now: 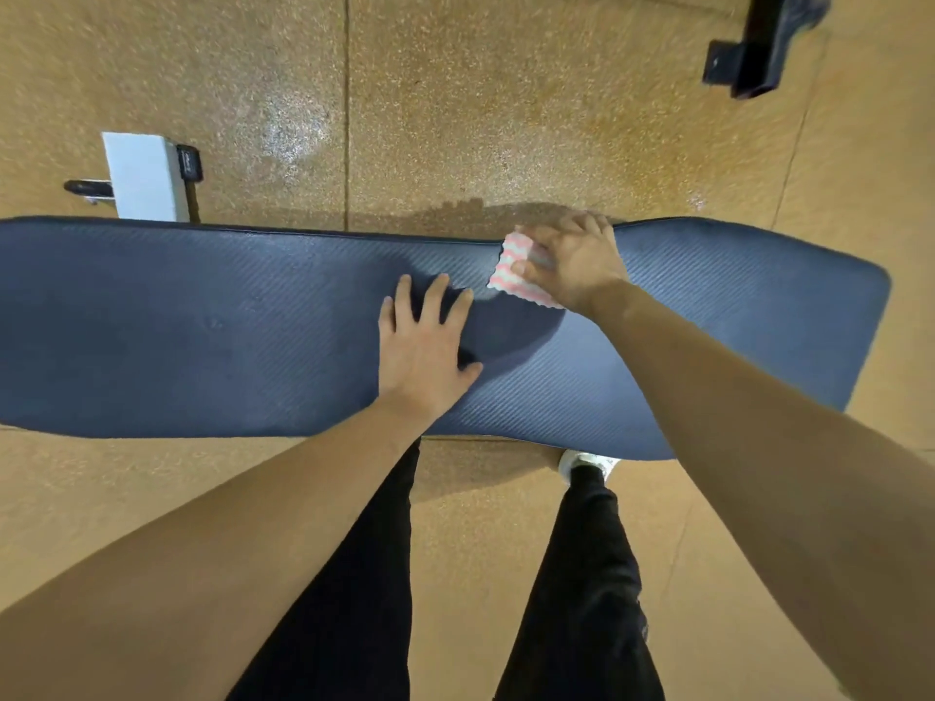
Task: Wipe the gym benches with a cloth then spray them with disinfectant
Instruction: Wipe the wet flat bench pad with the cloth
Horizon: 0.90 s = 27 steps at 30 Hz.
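A long dark blue padded gym bench [202,326] lies across the view from left to right. My right hand [577,260] presses a pink and white striped cloth [511,275] flat on the pad near its far edge, right of the middle. My left hand [422,341] rests flat on the pad's middle with fingers spread and holds nothing. No spray bottle is in view.
A white bench leg with a black end cap [146,177] sticks out beyond the far edge at the left. A black metal frame foot [749,53] stands at the top right. Speckled tan floor [455,103] surrounds the bench; my legs and a white shoe [587,462] are at the near side.
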Each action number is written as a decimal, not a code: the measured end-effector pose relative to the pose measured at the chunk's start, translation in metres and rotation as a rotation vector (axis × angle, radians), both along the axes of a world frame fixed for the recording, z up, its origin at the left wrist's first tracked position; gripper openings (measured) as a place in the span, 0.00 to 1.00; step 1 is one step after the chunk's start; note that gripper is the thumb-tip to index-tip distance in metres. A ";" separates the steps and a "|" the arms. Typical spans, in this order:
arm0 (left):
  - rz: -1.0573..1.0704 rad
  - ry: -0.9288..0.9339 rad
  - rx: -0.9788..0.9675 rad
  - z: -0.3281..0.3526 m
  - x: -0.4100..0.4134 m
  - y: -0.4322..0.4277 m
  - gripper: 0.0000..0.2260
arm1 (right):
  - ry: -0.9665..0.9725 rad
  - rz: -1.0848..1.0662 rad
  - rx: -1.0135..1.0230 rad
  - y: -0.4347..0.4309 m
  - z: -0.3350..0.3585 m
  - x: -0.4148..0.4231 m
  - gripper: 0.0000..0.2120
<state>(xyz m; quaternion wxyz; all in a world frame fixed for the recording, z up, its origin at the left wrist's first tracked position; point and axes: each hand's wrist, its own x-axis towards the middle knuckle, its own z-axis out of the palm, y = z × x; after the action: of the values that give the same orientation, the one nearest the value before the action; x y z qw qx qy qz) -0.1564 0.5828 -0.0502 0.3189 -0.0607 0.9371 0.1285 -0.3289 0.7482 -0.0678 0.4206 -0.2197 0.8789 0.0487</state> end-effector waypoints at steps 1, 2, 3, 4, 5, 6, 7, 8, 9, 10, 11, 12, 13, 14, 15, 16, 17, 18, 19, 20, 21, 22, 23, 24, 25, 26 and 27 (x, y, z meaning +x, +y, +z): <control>0.013 -0.013 -0.009 0.000 0.000 0.004 0.42 | 0.007 0.001 0.009 0.007 0.001 -0.003 0.30; 0.032 -0.021 -0.014 0.000 -0.001 0.007 0.43 | 0.013 -0.010 0.009 0.015 0.002 -0.007 0.29; 0.060 -0.025 -0.019 0.001 -0.003 0.011 0.44 | 0.018 -0.025 0.006 0.023 0.002 -0.010 0.29; 0.095 -0.029 -0.027 0.003 -0.005 0.017 0.44 | 0.020 -0.038 0.006 0.031 0.002 -0.013 0.29; 0.137 -0.038 -0.036 0.005 -0.007 0.024 0.45 | 0.023 -0.045 0.013 0.039 0.002 -0.017 0.29; 0.180 -0.056 -0.044 0.007 -0.010 0.031 0.46 | 0.028 -0.051 0.021 0.047 0.002 -0.020 0.29; 0.218 -0.080 -0.052 0.009 -0.013 0.039 0.47 | 0.038 -0.055 0.027 0.055 0.002 -0.024 0.29; 0.251 -0.105 -0.062 0.011 -0.015 0.048 0.50 | 0.050 -0.061 0.033 0.064 0.003 -0.027 0.29; 0.280 -0.127 -0.073 0.013 -0.017 0.056 0.52 | 0.059 -0.063 0.040 0.073 0.003 -0.030 0.29; 0.310 -0.146 -0.081 0.014 -0.020 0.064 0.55 | 0.069 -0.065 0.046 0.083 0.003 -0.034 0.29; 0.345 -0.163 -0.085 0.014 -0.022 0.072 0.57 | 0.075 -0.066 0.051 0.093 0.003 -0.037 0.29; 0.386 -0.178 -0.089 0.013 -0.025 0.080 0.59 | 0.076 -0.068 0.053 0.102 0.002 -0.041 0.29; 0.424 -0.189 -0.097 0.013 -0.028 0.087 0.60 | 0.073 -0.074 0.056 0.111 0.002 -0.045 0.28; 0.452 -0.193 -0.109 0.014 -0.030 0.094 0.61 | 0.069 -0.080 0.056 0.120 0.001 -0.048 0.27; 0.465 -0.182 -0.120 0.016 -0.033 0.102 0.60 | 0.072 -0.085 0.050 0.129 0.000 -0.051 0.27; 0.459 -0.152 -0.124 0.016 -0.034 0.112 0.58 | 0.081 -0.093 0.038 0.139 -0.001 -0.054 0.27; 0.432 -0.109 -0.116 0.016 -0.037 0.122 0.55 | 0.094 -0.105 0.023 0.149 -0.003 -0.058 0.26; 0.391 -0.070 -0.096 0.016 -0.040 0.135 0.52 | 0.102 -0.118 0.009 0.160 -0.004 -0.062 0.26; 0.340 -0.042 -0.068 0.017 -0.044 0.148 0.50 | 0.103 -0.125 -0.005 0.171 -0.005 -0.065 0.26; 0.286 -0.021 -0.039 0.018 -0.049 0.162 0.48 | 0.104 -0.120 -0.014 0.181 -0.006 -0.068 0.27; 0.236 -0.001 -0.012 0.018 -0.054 0.178 0.46 | 0.104 -0.113 -0.019 0.191 -0.007 -0.071 0.27; 0.191 0.021 0.008 0.019 -0.059 0.194 0.45 | 0.104 -0.112 -0.026 0.202 -0.008 -0.073 0.27; 0.147 0.041 0.020 0.020 -0.066 0.210 0.44 | 0.102 -0.120 -0.035 0.213 -0.009 -0.076 0.27; 0.104 0.055 0.027 0.020 -0.072 0.226 0.44 | 0.104 -0.131 -0.045 0.225 -0.009 -0.079 0.27; 0.069 0.060 0.030 0.019 -0.079 0.241 0.44 | 0.108 -0.141 -0.058 0.239 -0.011 -0.081 0.26; 0.043 0.051 0.028 0.018 -0.086 0.256 0.45 | 0.114 -0.143 -0.072 0.252 -0.012 -0.083 0.26; 0.026 0.028 0.019 0.017 -0.092 0.268 0.45 | 0.118 -0.141 -0.081 0.265 -0.014 -0.085 0.26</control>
<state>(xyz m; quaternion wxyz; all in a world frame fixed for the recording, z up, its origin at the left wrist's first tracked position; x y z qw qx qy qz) -0.2483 0.8512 -0.0334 0.3046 -0.0679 0.9394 0.1422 -0.4135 1.0136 -0.0816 0.3614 -0.1710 0.9166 -0.0035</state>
